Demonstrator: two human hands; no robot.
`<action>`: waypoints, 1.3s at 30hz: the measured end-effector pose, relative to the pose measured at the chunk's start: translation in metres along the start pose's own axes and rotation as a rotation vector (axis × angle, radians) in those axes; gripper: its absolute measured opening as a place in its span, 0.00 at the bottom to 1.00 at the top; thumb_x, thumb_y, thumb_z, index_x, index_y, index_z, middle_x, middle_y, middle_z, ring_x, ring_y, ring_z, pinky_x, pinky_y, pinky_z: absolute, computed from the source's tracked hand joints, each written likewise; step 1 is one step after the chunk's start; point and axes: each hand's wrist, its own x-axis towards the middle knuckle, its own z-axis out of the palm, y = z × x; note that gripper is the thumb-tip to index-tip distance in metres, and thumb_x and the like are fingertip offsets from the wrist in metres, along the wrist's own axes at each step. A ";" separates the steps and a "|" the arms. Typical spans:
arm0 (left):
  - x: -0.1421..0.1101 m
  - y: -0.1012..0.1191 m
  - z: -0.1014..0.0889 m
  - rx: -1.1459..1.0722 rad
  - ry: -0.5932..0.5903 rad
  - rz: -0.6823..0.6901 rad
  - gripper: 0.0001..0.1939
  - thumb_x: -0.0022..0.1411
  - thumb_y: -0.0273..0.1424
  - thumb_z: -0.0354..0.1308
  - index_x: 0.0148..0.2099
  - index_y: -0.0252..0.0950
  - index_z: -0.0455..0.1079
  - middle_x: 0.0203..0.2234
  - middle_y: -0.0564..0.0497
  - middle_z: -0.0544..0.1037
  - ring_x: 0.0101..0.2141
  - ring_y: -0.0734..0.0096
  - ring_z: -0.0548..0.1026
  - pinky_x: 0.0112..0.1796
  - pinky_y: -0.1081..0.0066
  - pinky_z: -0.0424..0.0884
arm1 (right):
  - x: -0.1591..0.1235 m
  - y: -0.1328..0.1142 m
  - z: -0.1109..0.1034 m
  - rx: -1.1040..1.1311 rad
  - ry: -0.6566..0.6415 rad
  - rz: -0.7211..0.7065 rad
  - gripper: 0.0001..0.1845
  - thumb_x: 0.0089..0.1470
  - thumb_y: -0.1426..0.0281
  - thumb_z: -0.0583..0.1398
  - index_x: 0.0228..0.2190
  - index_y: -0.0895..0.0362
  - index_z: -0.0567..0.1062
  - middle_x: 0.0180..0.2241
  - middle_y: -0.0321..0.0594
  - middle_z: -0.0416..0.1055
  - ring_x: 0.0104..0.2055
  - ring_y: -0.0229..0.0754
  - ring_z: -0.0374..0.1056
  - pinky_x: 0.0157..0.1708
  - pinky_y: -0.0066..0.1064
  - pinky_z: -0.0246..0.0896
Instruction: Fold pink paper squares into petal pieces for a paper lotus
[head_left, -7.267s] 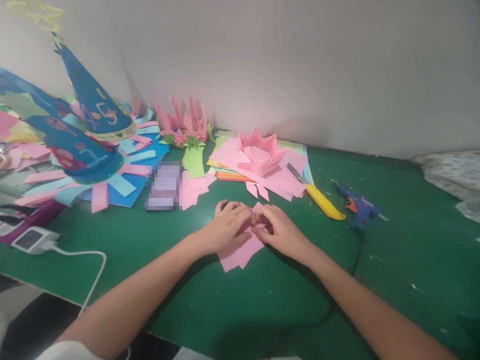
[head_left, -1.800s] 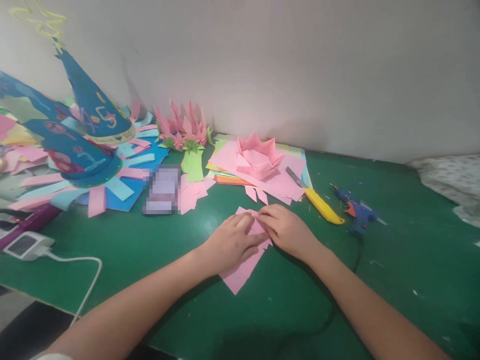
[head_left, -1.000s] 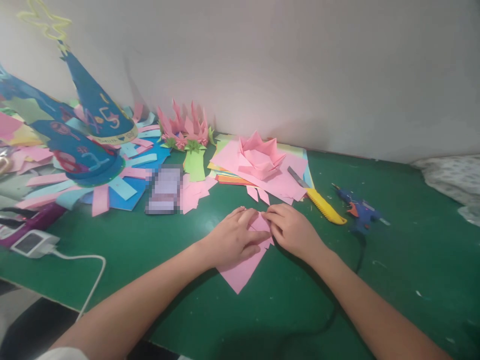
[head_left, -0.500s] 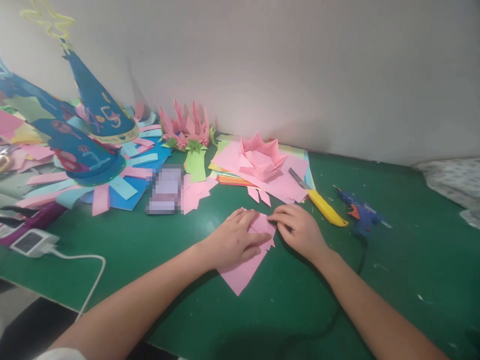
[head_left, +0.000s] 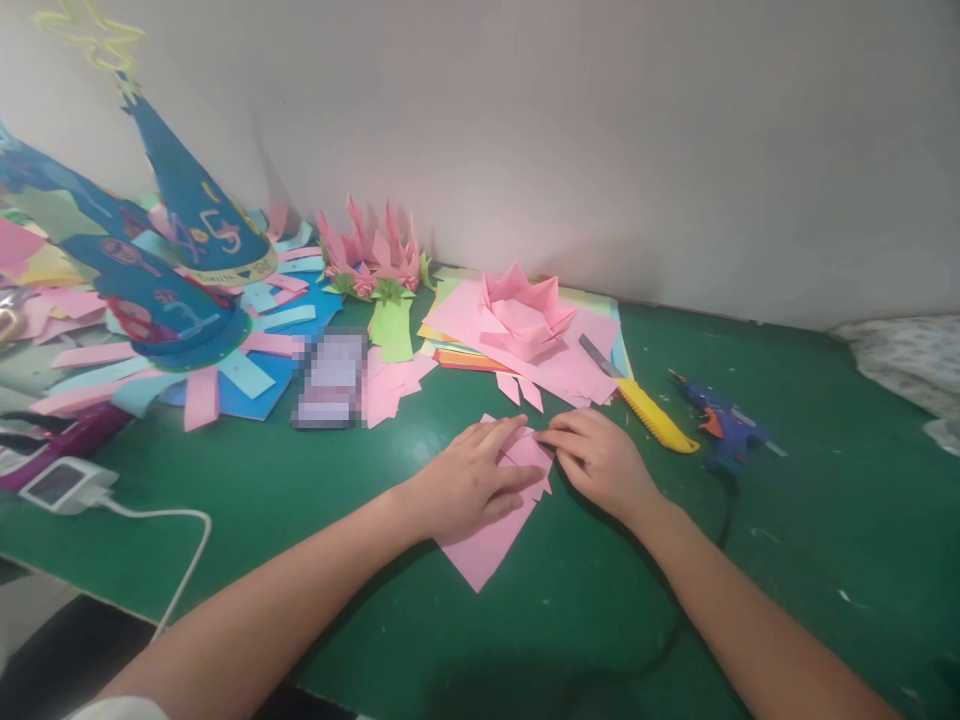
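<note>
A folded sheet of pink paper (head_left: 484,545) lies on the green table, one corner pointing toward me. Spread across its upper left part, my left hand (head_left: 480,480) presses it flat with the fingers apart. At the paper's right corner, my right hand (head_left: 596,455) has its fingers pinched on the edge. Small pointed flaps stick out along the paper's right side. Beyond my hands, a pink folded-paper flower (head_left: 525,315) rests on a pile of coloured paper (head_left: 442,315). Two small pink paper pieces (head_left: 519,390) lie just in front of that pile.
A yellow utility knife (head_left: 652,415) with its blade out and a blue glue gun (head_left: 724,425) lie to the right. Left stand a phone (head_left: 330,380), blue cone hats (head_left: 187,190), a pink paper crown (head_left: 371,255) and a white charger (head_left: 67,485) with its cable. A wall rises behind.
Almost nothing differs. Both hands stay on the pink paper in the same hold, and the view has shifted very slightly.
</note>
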 end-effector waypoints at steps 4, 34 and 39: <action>0.000 0.001 -0.001 0.002 0.001 0.008 0.16 0.66 0.34 0.49 0.54 0.40 0.67 0.62 0.38 0.51 0.61 0.52 0.52 0.57 0.51 0.54 | 0.000 -0.003 0.000 -0.024 -0.023 -0.020 0.16 0.53 0.80 0.52 0.35 0.60 0.78 0.30 0.45 0.71 0.34 0.44 0.64 0.35 0.38 0.64; 0.002 -0.001 0.002 0.062 -0.005 -0.011 0.16 0.65 0.36 0.50 0.54 0.42 0.66 0.55 0.41 0.60 0.59 0.50 0.56 0.57 0.50 0.53 | 0.004 0.000 -0.001 -0.025 -0.004 0.021 0.17 0.51 0.81 0.51 0.34 0.58 0.78 0.32 0.45 0.71 0.36 0.45 0.65 0.37 0.40 0.64; 0.002 -0.001 0.002 0.077 0.013 0.007 0.16 0.65 0.36 0.50 0.54 0.41 0.67 0.54 0.40 0.61 0.58 0.51 0.58 0.56 0.50 0.55 | 0.005 -0.014 -0.001 0.120 0.034 0.060 0.14 0.54 0.79 0.51 0.34 0.57 0.75 0.33 0.43 0.72 0.36 0.43 0.66 0.37 0.38 0.63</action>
